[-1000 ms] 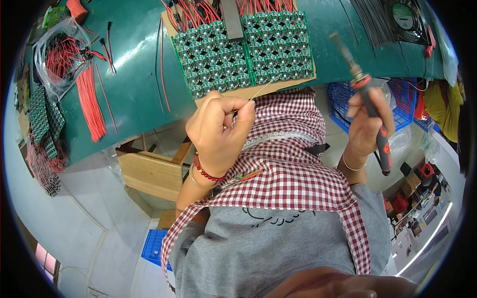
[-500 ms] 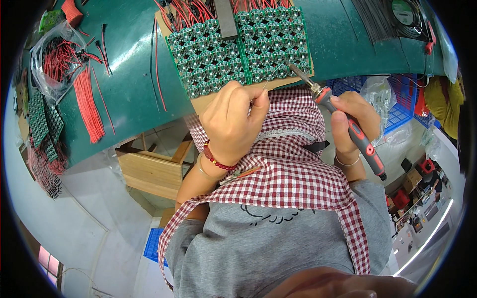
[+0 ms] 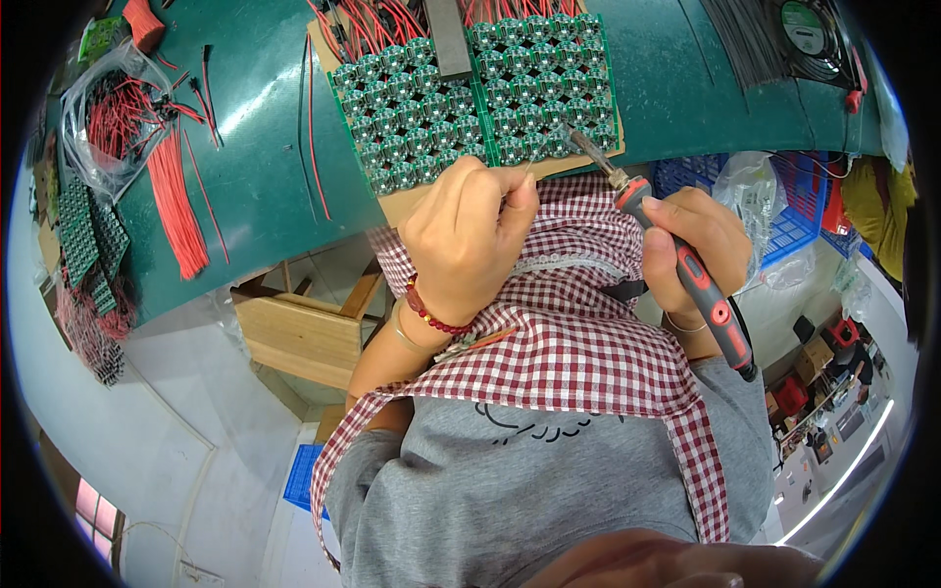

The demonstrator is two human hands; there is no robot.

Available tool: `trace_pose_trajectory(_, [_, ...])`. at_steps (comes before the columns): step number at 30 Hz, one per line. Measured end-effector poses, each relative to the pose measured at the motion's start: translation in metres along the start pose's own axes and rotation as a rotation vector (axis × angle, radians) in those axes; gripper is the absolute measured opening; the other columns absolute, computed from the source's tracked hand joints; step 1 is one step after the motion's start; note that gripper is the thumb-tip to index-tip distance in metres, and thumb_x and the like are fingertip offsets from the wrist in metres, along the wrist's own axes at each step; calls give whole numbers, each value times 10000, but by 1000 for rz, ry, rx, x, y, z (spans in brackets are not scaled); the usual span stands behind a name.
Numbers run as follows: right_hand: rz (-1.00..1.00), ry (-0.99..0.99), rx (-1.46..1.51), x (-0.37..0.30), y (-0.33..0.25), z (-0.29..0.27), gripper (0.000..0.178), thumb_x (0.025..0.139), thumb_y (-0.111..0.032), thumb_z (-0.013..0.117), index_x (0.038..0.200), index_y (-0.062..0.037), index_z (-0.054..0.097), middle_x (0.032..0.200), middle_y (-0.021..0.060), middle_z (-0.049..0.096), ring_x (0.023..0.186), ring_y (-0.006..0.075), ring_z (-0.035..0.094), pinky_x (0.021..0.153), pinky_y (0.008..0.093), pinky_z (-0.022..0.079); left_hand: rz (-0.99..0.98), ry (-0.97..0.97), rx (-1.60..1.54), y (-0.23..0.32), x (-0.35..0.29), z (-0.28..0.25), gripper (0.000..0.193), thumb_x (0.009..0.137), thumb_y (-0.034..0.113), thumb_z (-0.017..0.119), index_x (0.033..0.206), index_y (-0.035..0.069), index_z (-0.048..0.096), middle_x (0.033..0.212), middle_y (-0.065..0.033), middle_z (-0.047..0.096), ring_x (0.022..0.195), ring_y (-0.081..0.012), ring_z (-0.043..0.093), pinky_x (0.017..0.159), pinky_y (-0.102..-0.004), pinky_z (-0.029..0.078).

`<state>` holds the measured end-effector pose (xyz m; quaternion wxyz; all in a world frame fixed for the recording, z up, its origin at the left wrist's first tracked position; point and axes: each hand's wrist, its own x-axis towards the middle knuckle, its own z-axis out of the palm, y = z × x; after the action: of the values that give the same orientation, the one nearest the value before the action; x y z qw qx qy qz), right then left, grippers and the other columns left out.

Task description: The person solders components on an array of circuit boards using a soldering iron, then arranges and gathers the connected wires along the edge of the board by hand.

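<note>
My right hand (image 3: 698, 245) grips a soldering iron (image 3: 701, 284) with a grey and red handle. Its metal tip points up and left, over the lower right part of a panel of green circuit boards (image 3: 539, 93). Close to the panel's near edge, my left hand (image 3: 466, 235) is closed in a pinch on a thin strand of solder wire (image 3: 530, 170), of which only a short end shows. Beneath the boards lies a piece of cardboard (image 3: 397, 205). Whether the iron's tip touches a joint is too small to tell.
A dark metal bar (image 3: 448, 39) rests across the boards, with red wires (image 3: 387, 24) behind. Leftward on the green table (image 3: 260, 186) are a red wire bundle (image 3: 176, 211) and a plastic bag (image 3: 103, 122) of leads. Blue crates (image 3: 792, 220) stand below the table's right side.
The soldering iron's tip has shifted slightly left, and its handle end has swung lower. My left hand has moved a little right, and less solder wire shows beyond its fingers.
</note>
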<state>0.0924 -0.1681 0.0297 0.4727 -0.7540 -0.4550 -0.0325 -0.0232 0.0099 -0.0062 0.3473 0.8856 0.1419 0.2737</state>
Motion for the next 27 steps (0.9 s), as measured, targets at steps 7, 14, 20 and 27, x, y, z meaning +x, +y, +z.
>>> trace_pose_trajectory(7, [1,58,13,0,2,0,178,700,-31,678,859,50,676,597,123,611,477,228,595,447,304,460,11,-1,13,1,3,1,193,721,6,750,795,61,581,686,-59,534,577,-217,563,488,-326,433])
trace_pose_trajectory(14, [-5,62,4,0,2,3,157,719,-44,677,850,44,673,599,121,613,479,231,600,451,299,465,7,2,32,1,2,2,189,719,5,744,791,63,579,684,-59,532,572,-218,562,478,-329,429])
trace_pose_trajectory(20, [-10,34,-28,-3,-2,3,178,723,-31,671,886,40,662,614,126,620,489,234,607,454,304,475,21,1,39,2,4,3,192,716,-1,740,782,64,572,679,-57,526,560,-218,556,470,-332,424])
trace_pose_trajectory(27, [-55,-17,-58,-4,-9,6,223,737,-14,663,950,47,646,616,116,606,491,234,602,444,318,473,8,2,51,3,3,5,190,717,5,740,773,63,568,676,-56,521,557,-218,553,468,-336,421])
